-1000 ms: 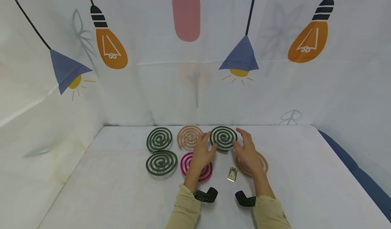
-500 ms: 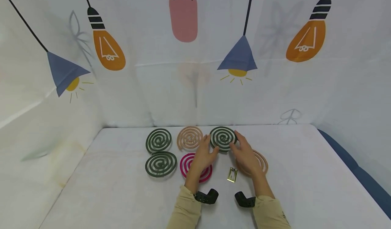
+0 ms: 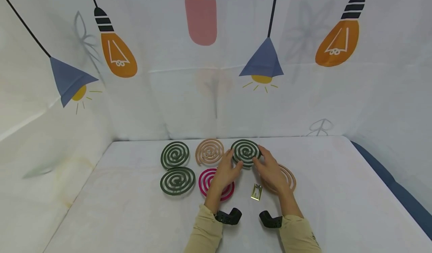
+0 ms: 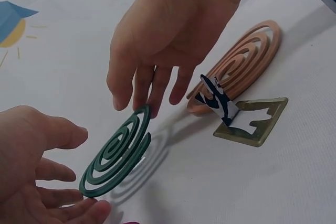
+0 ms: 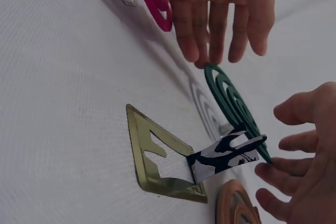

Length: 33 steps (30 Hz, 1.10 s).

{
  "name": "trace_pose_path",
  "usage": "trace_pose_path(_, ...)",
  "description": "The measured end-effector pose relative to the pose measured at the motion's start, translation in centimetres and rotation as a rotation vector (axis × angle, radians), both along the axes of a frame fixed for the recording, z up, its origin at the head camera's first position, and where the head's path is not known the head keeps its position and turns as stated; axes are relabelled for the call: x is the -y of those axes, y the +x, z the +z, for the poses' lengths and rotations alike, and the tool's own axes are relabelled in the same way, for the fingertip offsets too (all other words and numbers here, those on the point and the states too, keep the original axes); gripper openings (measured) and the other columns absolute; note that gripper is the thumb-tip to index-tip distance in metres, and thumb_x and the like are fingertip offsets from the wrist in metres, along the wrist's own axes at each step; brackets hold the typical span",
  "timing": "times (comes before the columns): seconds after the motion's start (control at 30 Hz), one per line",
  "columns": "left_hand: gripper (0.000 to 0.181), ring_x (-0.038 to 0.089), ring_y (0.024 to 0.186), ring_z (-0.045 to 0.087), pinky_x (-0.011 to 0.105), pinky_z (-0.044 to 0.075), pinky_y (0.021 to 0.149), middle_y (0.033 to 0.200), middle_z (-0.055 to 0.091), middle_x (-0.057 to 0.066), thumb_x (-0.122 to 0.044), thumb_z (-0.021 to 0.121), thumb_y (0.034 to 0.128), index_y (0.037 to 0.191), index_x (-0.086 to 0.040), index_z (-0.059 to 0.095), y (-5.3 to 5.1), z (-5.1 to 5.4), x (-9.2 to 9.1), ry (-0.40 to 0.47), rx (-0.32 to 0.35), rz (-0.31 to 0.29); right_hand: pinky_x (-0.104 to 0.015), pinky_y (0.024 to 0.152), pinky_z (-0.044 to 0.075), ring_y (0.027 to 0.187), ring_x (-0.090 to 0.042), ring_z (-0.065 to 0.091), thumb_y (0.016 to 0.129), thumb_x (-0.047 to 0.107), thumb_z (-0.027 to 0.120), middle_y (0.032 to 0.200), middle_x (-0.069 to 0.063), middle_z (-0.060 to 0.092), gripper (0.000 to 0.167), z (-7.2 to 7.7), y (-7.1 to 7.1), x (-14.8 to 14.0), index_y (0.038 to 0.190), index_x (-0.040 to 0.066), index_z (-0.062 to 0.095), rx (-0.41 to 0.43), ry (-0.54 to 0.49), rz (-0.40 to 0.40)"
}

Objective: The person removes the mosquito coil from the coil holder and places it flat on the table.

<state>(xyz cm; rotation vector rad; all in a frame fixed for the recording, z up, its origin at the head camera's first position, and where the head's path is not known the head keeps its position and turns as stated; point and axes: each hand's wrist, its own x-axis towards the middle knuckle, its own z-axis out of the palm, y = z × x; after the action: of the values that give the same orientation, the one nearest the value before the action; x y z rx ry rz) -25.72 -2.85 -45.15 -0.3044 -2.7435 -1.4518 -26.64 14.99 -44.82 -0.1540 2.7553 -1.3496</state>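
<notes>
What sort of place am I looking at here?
Likely an indoor tabletop filming setup: a white table, a pale backdrop printed with hanging lamps behind it, and a black wrist-worn device suggest that.

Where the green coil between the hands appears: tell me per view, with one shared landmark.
Head: green coil, just right of centre, below mid-height.
Left wrist: green coil, lower left.
Right wrist: green coil, right of centre, about mid-height.
Landmark: gold metal piece, below the coil in head, right of it in left wrist, lower left in right wrist.
</notes>
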Motion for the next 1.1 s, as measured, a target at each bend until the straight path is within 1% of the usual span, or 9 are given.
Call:
trace_pose_path(0.3,0.059,0.041,0.133,0.038,0.051,0.033,0.109,0.144,0.037,0.028,-0.023,0.054,0.0921,0.140,0.006,0.038,-0.3,-0.1,0.2,0.026,-0.035,0.006,-0.052,0.111,0.030,0.137,-0.040,0.031,0.099,0.026,0.045,0.153,-0.018,0.028,0.057,0.6,0.0,0.0,0.150,0.011,0.023,0.000,-0.025,-0.019)
trace_pose_path(0.53,0.056,0.040,0.129,0.044,0.049,0.038,0.106,0.142,0.040,0.027,-0.021,0.056,0.0910,0.138,0.005,0.041,-0.4,0.0,0.2,0.045,-0.045,0.021,-0.053,0.109,0.032,0.135,-0.041,0.035,0.099,0.024,0.046,0.150,-0.020,0.033,0.056,0.7,0.0,-0.1,0.149,0.009,0.026,-0.017,-0.033,-0.012)
trace_pose_path(0.7,0.056,0.038,0.116,0.054,0.048,0.043,0.101,0.141,0.041,0.027,-0.022,0.056,0.0912,0.138,0.005,0.042,-0.4,-0.1,0.1,0.056,-0.058,0.021,-0.052,0.109,0.032,0.135,-0.039,0.036,0.099,0.024,0.046,0.149,-0.019,0.036,0.054,0.8,-0.1,-0.3,0.148,0.009,0.029,-0.035,-0.031,-0.016)
trace_pose_path(0.83,0.053,0.037,0.105,0.057,0.047,0.046,0.094,0.137,0.045,0.028,-0.023,0.056,0.0915,0.135,0.006,0.045,-0.2,0.0,0.1,0.065,-0.114,0.015,-0.051,0.110,0.032,0.136,-0.037,0.036,0.099,0.024,0.047,0.149,-0.019,0.036,0.054,0.8,0.0,-0.3,0.147,0.009,0.030,-0.043,-0.047,-0.013)
trace_pose_path(0.87,0.052,0.037,0.103,0.057,0.046,0.048,0.092,0.135,0.047,0.028,-0.023,0.055,0.0914,0.134,0.007,0.046,-0.1,0.0,0.1,0.068,-0.137,0.011,-0.051,0.110,0.032,0.136,-0.037,0.036,0.099,0.023,0.047,0.149,-0.019,0.036,0.053,0.9,0.1,-0.3,0.147,0.009,0.030,-0.044,-0.051,-0.014)
trace_pose_path(0.9,0.051,0.035,0.101,0.058,0.043,0.050,0.088,0.132,0.049,0.028,-0.023,0.055,0.0917,0.132,0.008,0.047,-0.1,0.0,0.2,0.061,-0.178,0.009,-0.051,0.110,0.032,0.136,-0.037,0.036,0.099,0.023,0.047,0.149,-0.019,0.035,0.053,0.9,0.1,-0.2,0.147,0.009,0.030,-0.044,-0.053,-0.014)
trace_pose_path(0.93,0.050,0.036,0.101,0.057,0.041,0.051,0.085,0.130,0.050,0.028,-0.023,0.055,0.0916,0.130,0.008,0.048,0.0,0.0,0.2,0.069,-0.200,0.007,-0.051,0.109,0.032,0.136,-0.038,0.036,0.099,0.024,0.047,0.149,-0.019,0.035,0.053,0.9,0.2,-0.3,0.147,0.010,0.030,-0.043,-0.056,-0.015)
trace_pose_path(1.0,0.048,0.036,0.104,0.057,0.039,0.053,0.082,0.128,0.051,0.027,-0.022,0.054,0.0917,0.129,0.008,0.049,0.0,0.1,0.2,0.093,-0.214,0.008,-0.053,0.108,0.033,0.135,-0.040,0.036,0.099,0.024,0.047,0.149,-0.019,0.034,0.053,1.0,0.3,-0.3,0.147,0.011,0.030,-0.038,-0.056,-0.018)
trace_pose_path(1.1,0.046,0.037,0.111,0.056,0.037,0.054,0.083,0.131,0.050,0.024,-0.020,0.055,0.0915,0.130,0.004,0.049,0.0,0.2,0.3,0.150,-0.164,0.027,-0.054,0.107,0.034,0.134,-0.043,0.036,0.099,0.026,0.046,0.150,-0.018,0.033,0.053,1.2,0.4,-0.4,0.147,0.012,0.030,-0.039,-0.062,-0.015)
